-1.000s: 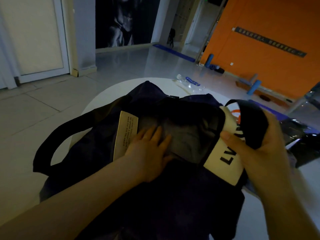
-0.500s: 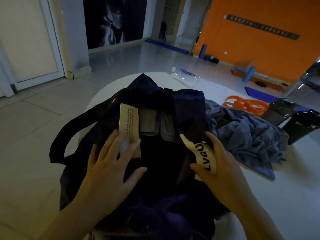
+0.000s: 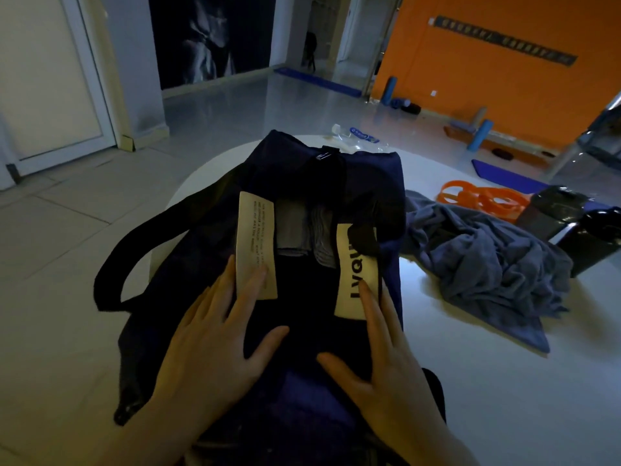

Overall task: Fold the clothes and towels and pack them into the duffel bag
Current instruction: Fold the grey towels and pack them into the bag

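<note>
1. Both hands have slid down since the earlier frame and now lie flat on the dark duffel bag [image 3: 215, 250], which sits on the white surface [image 3: 504, 381].
2. Left hand [image 3: 215, 344] and right hand [image 3: 386, 361] keep their fingers straight, gripping nothing.
3. Grey towel [image 3: 484, 264] lies crumpled just right of the bag.

bag mouth [image 3: 302, 230]: narrow gap, flanked by labels | right: towel [image 3: 487, 264] heaped | near-right table [image 3: 504, 398]: bare
</note>
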Action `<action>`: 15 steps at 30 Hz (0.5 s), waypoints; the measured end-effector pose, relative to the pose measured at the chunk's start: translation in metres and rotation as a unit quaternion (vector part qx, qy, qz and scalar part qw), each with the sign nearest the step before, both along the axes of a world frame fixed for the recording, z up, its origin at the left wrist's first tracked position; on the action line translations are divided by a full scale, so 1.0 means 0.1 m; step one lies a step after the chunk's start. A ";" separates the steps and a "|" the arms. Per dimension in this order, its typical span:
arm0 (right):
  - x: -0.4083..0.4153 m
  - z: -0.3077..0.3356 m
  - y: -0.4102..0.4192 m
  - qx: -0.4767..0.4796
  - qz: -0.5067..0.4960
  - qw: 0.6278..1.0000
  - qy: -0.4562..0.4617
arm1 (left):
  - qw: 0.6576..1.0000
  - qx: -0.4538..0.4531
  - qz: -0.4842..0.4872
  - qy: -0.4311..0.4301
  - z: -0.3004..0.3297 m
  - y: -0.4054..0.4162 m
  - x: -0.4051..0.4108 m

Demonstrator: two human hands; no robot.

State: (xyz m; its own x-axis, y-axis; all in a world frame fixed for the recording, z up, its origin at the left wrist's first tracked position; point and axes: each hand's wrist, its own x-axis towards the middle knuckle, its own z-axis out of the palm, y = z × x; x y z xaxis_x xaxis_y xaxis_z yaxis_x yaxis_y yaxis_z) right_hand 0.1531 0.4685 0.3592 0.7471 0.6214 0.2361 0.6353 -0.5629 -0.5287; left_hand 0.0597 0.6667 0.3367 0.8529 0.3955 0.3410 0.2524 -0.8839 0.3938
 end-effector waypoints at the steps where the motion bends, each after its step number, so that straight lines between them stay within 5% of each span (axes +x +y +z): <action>1: 0.07 -0.01 0.10 0.001 0.001 1.000 -0.005 | 1.000 0.002 -0.002 0.001 0.00 0.10 0.09; 15: 1.71 -0.11 1.70 -0.008 -0.013 0.999 -0.031 | 0.999 -0.023 0.026 -0.021 0.07 1.58 1.68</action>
State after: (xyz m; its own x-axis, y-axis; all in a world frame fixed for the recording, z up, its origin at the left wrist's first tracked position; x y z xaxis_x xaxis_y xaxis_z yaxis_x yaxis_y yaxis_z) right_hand 0.3237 0.6380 0.3483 0.7474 0.6064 0.2714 0.6513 -0.5880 -0.4796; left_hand 0.2278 0.8242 0.3440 0.8160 0.4554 0.3561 0.2801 -0.8503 0.4455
